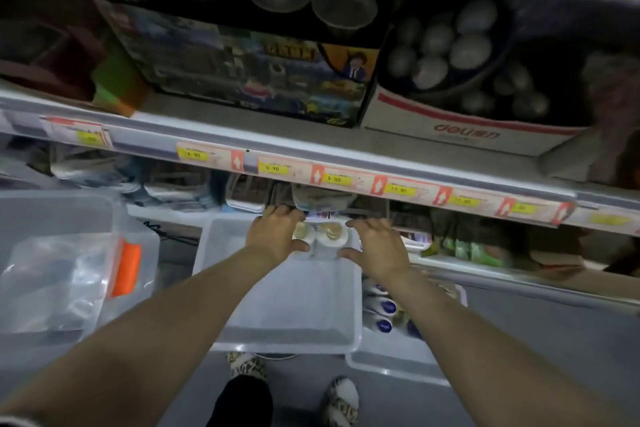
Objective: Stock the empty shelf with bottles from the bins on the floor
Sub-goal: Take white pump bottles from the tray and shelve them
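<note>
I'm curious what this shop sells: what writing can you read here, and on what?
"5 90": yellow price tag on the shelf edge.
"5 00": next tag along.
"deuon", roughly: red print on the white carton.
Other tags, the picture box, the bottles: too blurred.

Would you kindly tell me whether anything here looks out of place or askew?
The clear plastic piece with the orange latch lies tilted in the left bin rather than flat. The white bin seems to overlap the neighbouring bin of blue-capped bottles. Nothing looks spilled or damaged.
</note>
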Demonstrator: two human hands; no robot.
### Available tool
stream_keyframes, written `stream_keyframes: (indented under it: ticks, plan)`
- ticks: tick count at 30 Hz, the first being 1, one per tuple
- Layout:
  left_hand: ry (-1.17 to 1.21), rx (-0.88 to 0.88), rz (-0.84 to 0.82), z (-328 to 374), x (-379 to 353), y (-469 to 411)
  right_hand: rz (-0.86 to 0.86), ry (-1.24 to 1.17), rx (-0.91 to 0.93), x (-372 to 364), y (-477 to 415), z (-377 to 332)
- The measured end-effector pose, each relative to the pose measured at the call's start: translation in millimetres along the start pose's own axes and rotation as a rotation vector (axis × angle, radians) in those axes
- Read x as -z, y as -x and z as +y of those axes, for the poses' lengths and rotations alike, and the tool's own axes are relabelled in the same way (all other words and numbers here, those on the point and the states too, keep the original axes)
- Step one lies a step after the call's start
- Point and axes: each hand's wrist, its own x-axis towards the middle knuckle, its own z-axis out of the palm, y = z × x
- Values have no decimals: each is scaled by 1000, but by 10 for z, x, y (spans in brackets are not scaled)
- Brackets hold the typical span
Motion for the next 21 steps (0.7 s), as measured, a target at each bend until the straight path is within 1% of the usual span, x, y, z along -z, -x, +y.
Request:
stream_keyframes:
  ticks: [4, 7, 9, 12, 15, 18, 21]
  plan:
    - [84, 2, -21, -152, -332, -515, 43, -6, -54, -373, -427, 110]
    - [91, 7, -50, -272, -601, -759, 30, 9, -57, -625, -645, 186]
    - [94, 13, -36, -338, -783, -836, 14, -6, -47, -778, -745, 205]
    - [55, 6, 52, -385, -991, -834, 16, 1, -44, -970, -824, 180]
    - [-37, -29, 88, -405, -1087, -752, 62, 67, -35, -1044, -813, 114]
    - [-93, -40, 93, -390, -1064, -596, 89, 139, 0, -1022, -700, 43]
    - [-111, -50, 112, -351, -871, -344, 122, 115, 22, -878, -496, -21]
